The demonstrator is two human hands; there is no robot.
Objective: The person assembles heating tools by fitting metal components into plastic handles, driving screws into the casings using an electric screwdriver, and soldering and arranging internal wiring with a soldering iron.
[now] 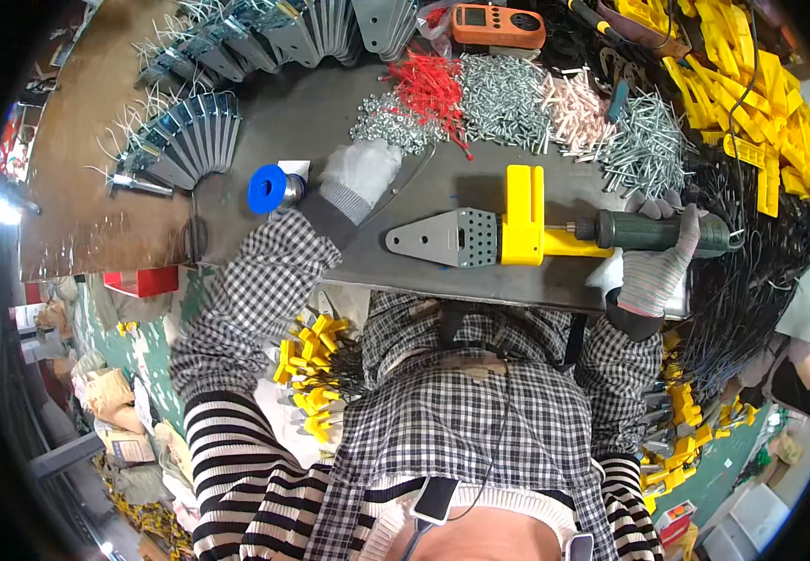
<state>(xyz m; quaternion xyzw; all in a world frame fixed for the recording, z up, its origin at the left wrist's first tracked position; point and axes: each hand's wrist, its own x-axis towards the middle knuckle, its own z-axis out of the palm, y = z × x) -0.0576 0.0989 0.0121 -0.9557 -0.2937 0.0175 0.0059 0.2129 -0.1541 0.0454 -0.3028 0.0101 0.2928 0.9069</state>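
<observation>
My right hand, in a striped glove, is wrapped round a dark green electric screwdriver. The screwdriver lies level, and its bit points left at a yellow plastic part. Joined to the yellow part is a grey tapered metal plate with holes, flat on the table. My left hand, in a pale glove, reaches to the near edge of a pile of small metal nuts. Its fingers are bunched together; whatever they hold is hidden. A blue spool of wire stands left of that hand.
Piles of red pieces, silver screws, pinkish pieces and longer screws line the back. An orange meter sits behind them. Wired metal plates fan out left. Yellow parts and black cable ties crowd the right.
</observation>
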